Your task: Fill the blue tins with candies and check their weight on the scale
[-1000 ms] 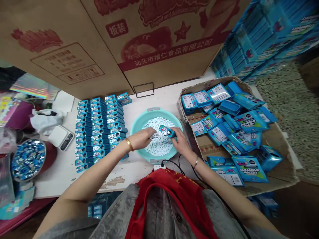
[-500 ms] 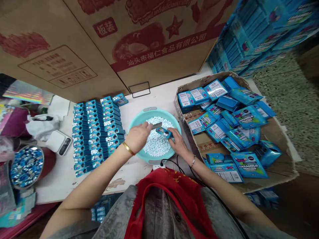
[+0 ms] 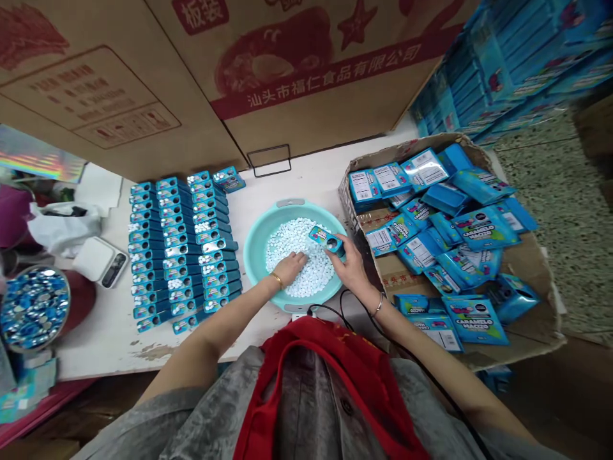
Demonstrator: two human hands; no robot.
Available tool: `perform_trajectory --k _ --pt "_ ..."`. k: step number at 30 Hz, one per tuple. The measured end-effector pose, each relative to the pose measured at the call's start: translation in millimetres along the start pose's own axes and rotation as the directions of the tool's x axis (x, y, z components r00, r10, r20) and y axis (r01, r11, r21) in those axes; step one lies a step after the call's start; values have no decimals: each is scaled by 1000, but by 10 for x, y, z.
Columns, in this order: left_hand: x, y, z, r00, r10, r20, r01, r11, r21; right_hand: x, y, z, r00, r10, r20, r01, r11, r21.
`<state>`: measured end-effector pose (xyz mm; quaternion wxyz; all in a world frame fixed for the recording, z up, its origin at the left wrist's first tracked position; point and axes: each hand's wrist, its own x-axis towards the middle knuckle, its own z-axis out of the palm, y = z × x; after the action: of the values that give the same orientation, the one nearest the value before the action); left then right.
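Observation:
My right hand (image 3: 351, 263) grips a small blue candy box (image 3: 327, 240) over the right side of a mint-green basin (image 3: 257, 246). The box is tilted, with a dark round hole in its end. Small pale candies (image 3: 306, 281) fill the basin's bottom. Low among them is my left hand (image 3: 288, 269), its fingers curled and their tips at the candies; whatever they hold is hidden. Left of the basin, several blue boxes (image 3: 179, 249) stand in rows, holes upward, some with pale candies on their tops.
A cardboard tray (image 3: 536, 319) of blue boxes stands to the right. Large cartons (image 3: 306, 121) line the back, with a wire frame (image 3: 269, 161) before them. At left are a white scale (image 3: 103, 260) and a tub (image 3: 79, 313) of blue wrapped pieces. A black cable passes my right arm.
My left hand has moved down from the box into the candies, and the grey flat tool it held no longer shows. The box has tilted and moved slightly up and right. The view has shifted.

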<state>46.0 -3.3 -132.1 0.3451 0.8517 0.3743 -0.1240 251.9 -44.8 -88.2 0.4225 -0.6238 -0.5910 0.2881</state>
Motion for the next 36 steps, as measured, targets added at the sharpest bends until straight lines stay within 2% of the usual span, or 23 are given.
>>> perform_trajectory --k 5,9,14,19,23,27,30,32,36 --pt "-89 30 149 998 65 19 -60 978 -197 13 -8 0 999 34 -3 -34 999 26" --pt "-184 47 83 994 105 6 -97 938 -333 24 -28 -23 998 59 -6 -59 998 36" --pt "-418 23 -233 991 128 -35 -131 899 -419 48 -32 -84 997 77 -5 -76 996 48" --pt "-724 33 -779 984 131 -117 -171 877 -448 56 21 -62 1000 -6 -5 6 1000 -5" --pt "-821 138 -1210 985 131 -109 -160 933 -323 20 29 35 992 -103 78 108 993 -55" --pt "-750 359 -1487 993 122 -1 -121 989 -84 -46 10 150 979 -157 131 167 984 -67" --pt "-681 613 -1609 994 14 105 -28 991 133 -88 14 214 974 -178 142 189 979 -71" --pt "-648 810 -1652 987 -73 147 29 961 277 -107 25 245 971 -182 155 193 979 -63" --pt "-603 1168 -1649 975 -170 144 78 865 495 -136 46 303 975 -156 155 160 987 -12"
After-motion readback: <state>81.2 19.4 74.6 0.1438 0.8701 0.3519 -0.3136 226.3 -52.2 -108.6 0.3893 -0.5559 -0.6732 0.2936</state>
